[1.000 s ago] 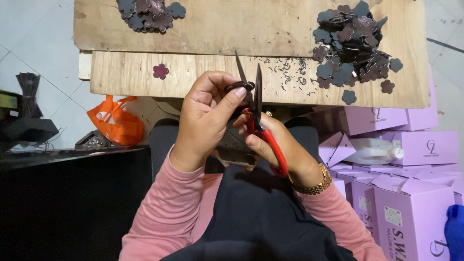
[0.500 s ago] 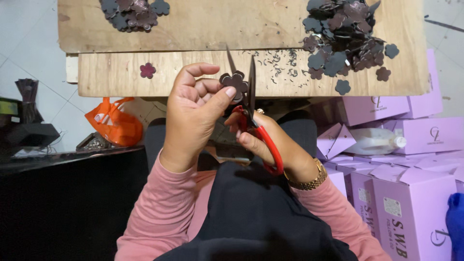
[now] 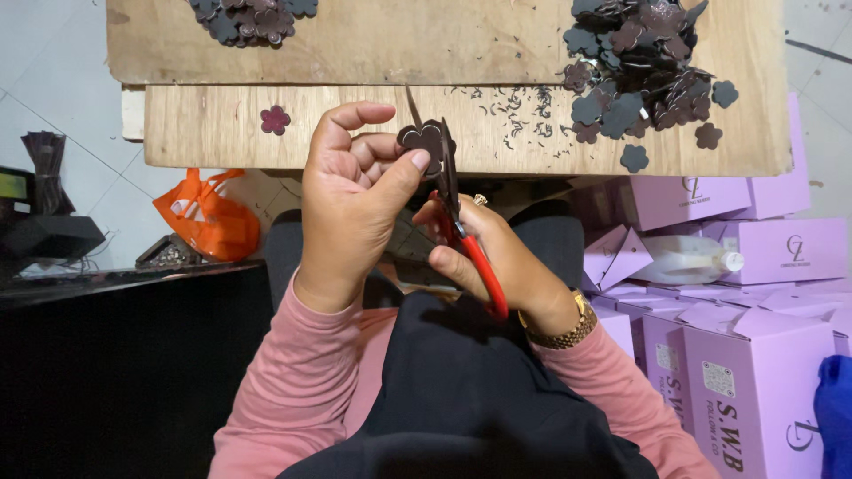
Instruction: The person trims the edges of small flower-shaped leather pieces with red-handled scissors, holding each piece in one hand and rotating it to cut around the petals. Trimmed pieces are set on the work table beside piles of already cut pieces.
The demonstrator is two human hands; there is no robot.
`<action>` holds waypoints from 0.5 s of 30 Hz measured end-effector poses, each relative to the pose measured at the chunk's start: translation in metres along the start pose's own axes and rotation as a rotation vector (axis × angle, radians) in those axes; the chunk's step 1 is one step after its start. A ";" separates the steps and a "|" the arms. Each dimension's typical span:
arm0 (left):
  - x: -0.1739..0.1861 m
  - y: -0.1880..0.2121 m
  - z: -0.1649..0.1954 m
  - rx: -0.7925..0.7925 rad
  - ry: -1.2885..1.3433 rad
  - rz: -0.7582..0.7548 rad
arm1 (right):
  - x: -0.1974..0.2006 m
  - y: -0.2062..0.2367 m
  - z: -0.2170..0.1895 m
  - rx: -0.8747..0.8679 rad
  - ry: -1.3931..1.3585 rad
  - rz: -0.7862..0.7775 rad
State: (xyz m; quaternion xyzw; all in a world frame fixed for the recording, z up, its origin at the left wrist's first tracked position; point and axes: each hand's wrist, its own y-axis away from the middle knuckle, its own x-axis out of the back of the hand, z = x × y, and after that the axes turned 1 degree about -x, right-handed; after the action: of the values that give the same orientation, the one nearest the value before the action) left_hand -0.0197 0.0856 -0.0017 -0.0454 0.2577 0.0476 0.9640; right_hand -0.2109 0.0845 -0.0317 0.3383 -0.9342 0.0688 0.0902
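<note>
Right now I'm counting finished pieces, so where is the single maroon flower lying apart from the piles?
In the head view, the maroon flower lies alone on the wooden board, left of the left hand and below the upper-left pile.

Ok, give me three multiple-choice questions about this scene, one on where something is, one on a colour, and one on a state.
1. Where does the single flower piece lie?
A. on the wooden board
B. on the floor
C. on a purple box

2. What colour are the scissors' handles?
A. blue
B. red
C. green

3. What is the left hand doing?
A. resting flat on the board
B. gripping the orange bag
C. pinching a dark flower cutout

Answers: 1 A, it sits alone on the board's left part. 2 B, red shows inside the right hand. 3 C, thumb and fingers hold the cutout at the blades.
</note>
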 end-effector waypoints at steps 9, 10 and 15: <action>-0.002 0.002 -0.002 0.008 0.012 -0.003 | -0.003 -0.003 0.004 0.015 -0.003 0.020; -0.002 0.002 -0.001 0.006 0.008 -0.007 | -0.003 -0.003 0.003 0.011 -0.012 0.022; -0.001 0.004 0.004 0.029 -0.015 -0.008 | 0.000 -0.002 0.000 0.037 0.073 0.013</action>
State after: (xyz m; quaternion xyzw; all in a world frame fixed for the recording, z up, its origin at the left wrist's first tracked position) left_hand -0.0193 0.0894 0.0017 -0.0322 0.2508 0.0404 0.9667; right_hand -0.2099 0.0832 -0.0319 0.3312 -0.9310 0.0989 0.1174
